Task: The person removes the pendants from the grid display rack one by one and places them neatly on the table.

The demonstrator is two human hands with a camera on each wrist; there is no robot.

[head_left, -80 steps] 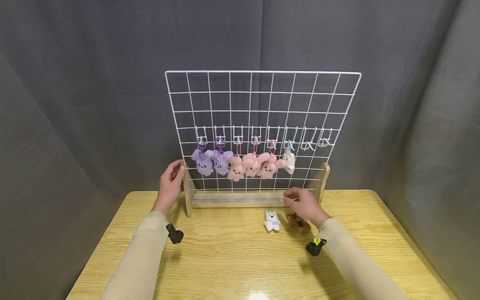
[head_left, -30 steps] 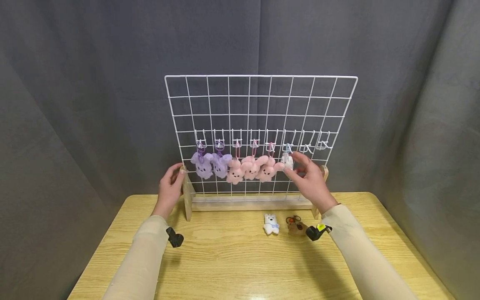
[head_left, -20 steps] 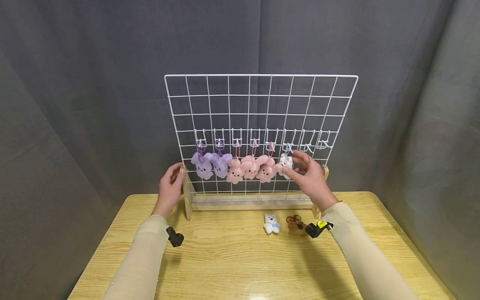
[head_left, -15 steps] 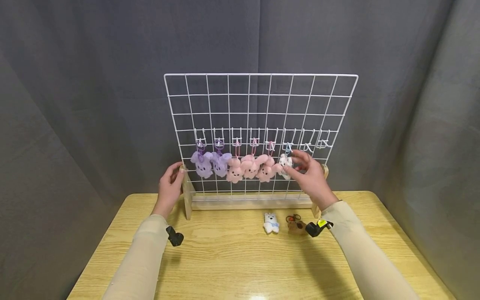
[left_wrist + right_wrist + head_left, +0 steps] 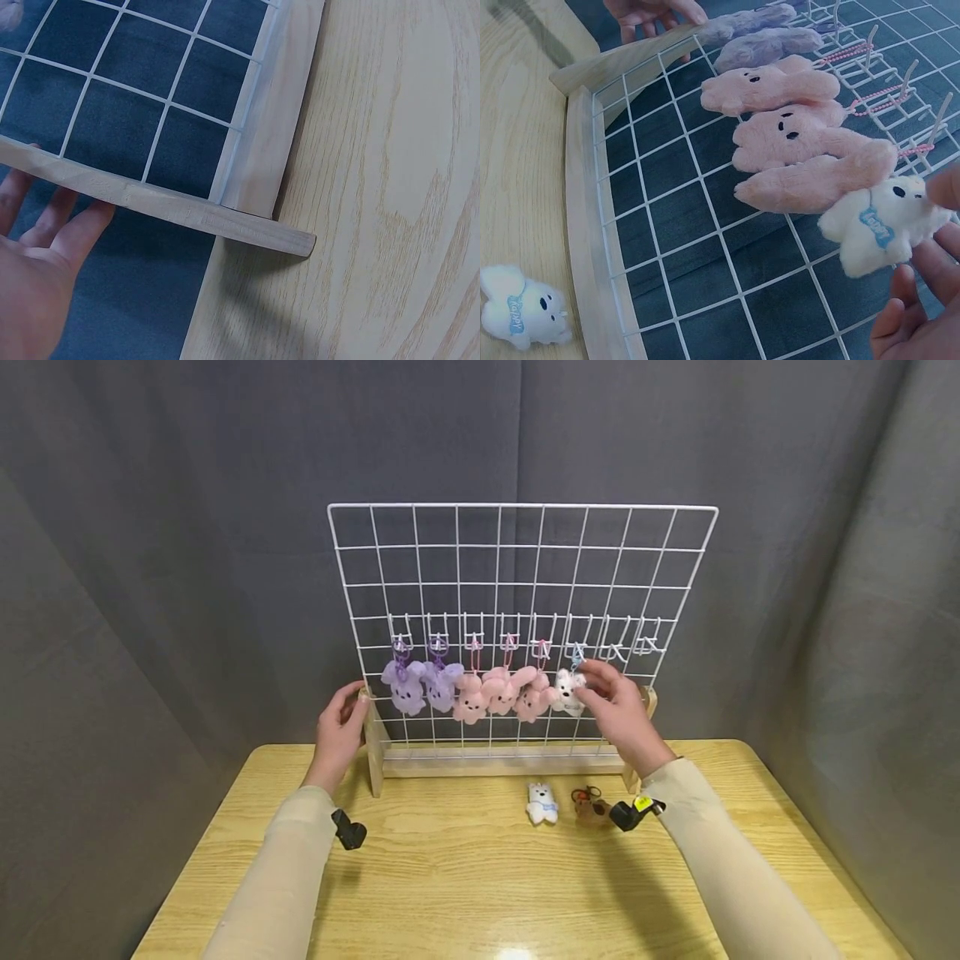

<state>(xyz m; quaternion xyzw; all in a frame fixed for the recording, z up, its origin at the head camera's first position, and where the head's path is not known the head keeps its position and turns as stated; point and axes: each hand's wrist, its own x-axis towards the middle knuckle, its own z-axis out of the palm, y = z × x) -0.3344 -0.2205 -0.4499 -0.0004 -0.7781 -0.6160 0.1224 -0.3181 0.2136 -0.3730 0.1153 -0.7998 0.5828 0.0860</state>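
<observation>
A white plush bear keychain (image 5: 567, 692) with a blue strap hangs from a hook on the white wire grid rack (image 5: 517, 583). My right hand (image 5: 619, 712) pinches the bear by its side. In the right wrist view, the thumb lies on the bear's face and the other fingers are behind it. My left hand (image 5: 340, 731) holds the upper end of the rack's left wooden side post (image 5: 376, 752); the left wrist view has its fingertips against that post (image 5: 187, 214). Beside the bear hang pink plush keychains (image 5: 501, 690), then purple ones (image 5: 406, 687) further left.
A second white bear keychain (image 5: 542, 803) and a brown plush keychain (image 5: 592, 810) lie on the wooden table (image 5: 450, 868) before the rack. Two bare hooks (image 5: 647, 645) are at the rack's right. Grey curtains (image 5: 187, 568) stand behind and at the sides.
My right hand has risen from the rack's base to the hanging white bear. The bear has turned from sideways to face forward. My left hand has stayed at the post.
</observation>
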